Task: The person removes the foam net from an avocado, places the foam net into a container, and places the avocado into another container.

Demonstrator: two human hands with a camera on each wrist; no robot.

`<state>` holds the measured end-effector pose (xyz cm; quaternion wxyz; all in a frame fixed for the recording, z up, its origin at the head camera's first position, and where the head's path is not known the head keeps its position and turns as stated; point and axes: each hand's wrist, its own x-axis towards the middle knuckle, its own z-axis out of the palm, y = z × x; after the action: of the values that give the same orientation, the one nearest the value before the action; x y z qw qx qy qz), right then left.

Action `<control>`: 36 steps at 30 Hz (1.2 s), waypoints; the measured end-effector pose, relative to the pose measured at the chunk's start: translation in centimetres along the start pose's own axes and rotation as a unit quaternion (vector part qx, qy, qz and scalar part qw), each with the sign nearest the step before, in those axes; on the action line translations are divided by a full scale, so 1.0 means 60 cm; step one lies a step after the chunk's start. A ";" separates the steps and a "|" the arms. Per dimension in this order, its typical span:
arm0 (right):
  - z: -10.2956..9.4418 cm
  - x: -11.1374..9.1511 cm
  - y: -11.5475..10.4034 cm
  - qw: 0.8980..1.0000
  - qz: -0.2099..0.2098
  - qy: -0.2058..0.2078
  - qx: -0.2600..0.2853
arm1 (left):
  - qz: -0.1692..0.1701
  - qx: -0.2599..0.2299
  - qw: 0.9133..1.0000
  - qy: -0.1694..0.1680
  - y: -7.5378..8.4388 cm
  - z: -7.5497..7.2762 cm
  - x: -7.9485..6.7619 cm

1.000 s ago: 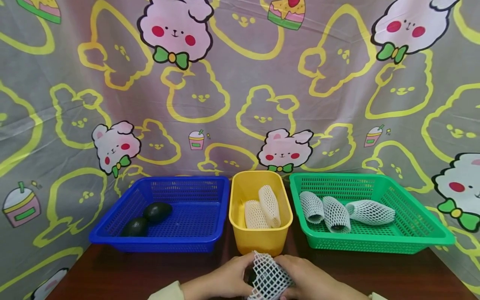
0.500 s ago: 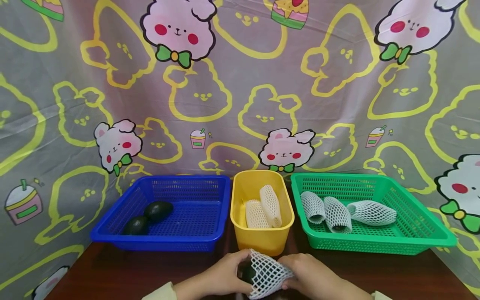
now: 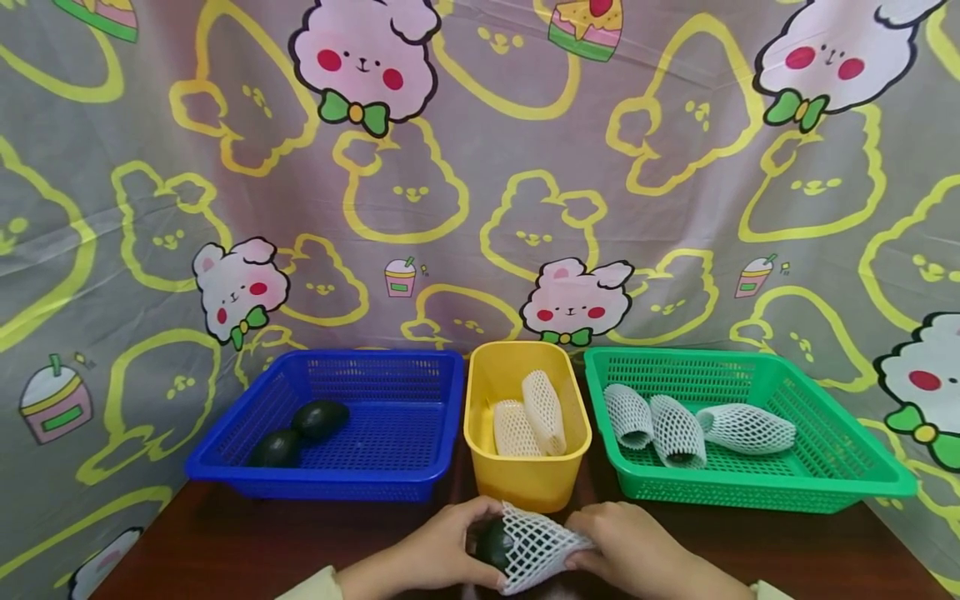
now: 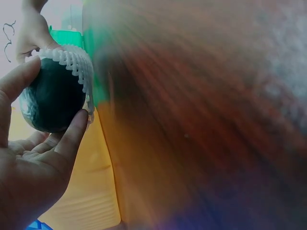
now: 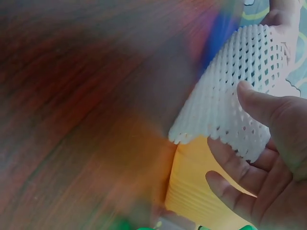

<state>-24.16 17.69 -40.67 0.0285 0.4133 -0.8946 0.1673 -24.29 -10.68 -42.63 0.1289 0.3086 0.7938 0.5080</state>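
A dark green avocado is partly covered by a white foam net sleeve, low in the middle of the head view. My left hand holds the avocado's bare end between thumb and fingers. With thumb and fingers, my right hand pinches the sleeve's narrowed right end. In the left wrist view, the avocado shows smooth and rounded, and the net's open edge lies round its far part. The right wrist view shows the sleeve flattened at the end near my thumb.
A blue basket at left holds two avocados. A yellow bin in the middle holds cream foam sleeves. The green basket at right contains several white foam sleeves, at least one with something dark inside. A patterned cloth hangs behind.
My right hand has shifted right, drawing out the sleeve's end, which is now narrower. More of the avocado's bare end shows by my left hand. The head view has shifted slightly.
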 end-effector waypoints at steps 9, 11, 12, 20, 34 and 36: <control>-0.008 0.016 -0.018 1.000 0.024 -0.010 -0.011 | 0.011 0.009 1.000 -0.001 0.002 0.002 0.000; -0.011 0.020 -0.023 0.999 0.027 -0.025 -0.004 | 0.011 0.009 1.000 -0.001 0.002 0.002 -0.001; -0.011 0.022 -0.025 0.999 0.027 -0.034 -0.003 | 0.010 0.009 1.000 -0.001 0.003 0.002 -0.001; -0.010 0.033 -0.039 0.998 0.021 -0.045 -0.031 | 0.005 0.009 1.000 -0.001 0.003 0.000 -0.003; -0.025 0.031 -0.029 0.998 0.041 -0.051 -0.014 | 0.014 -0.023 1.000 0.000 0.001 -0.013 -0.017; -0.028 0.030 -0.028 0.998 0.037 -0.046 -0.017 | 0.013 -0.024 1.000 0.002 0.003 -0.015 -0.019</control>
<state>-24.24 15.90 -38.24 -0.0114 0.3867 -0.9124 0.1338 -23.80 -12.01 -42.19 0.1278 0.3144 0.7778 0.5291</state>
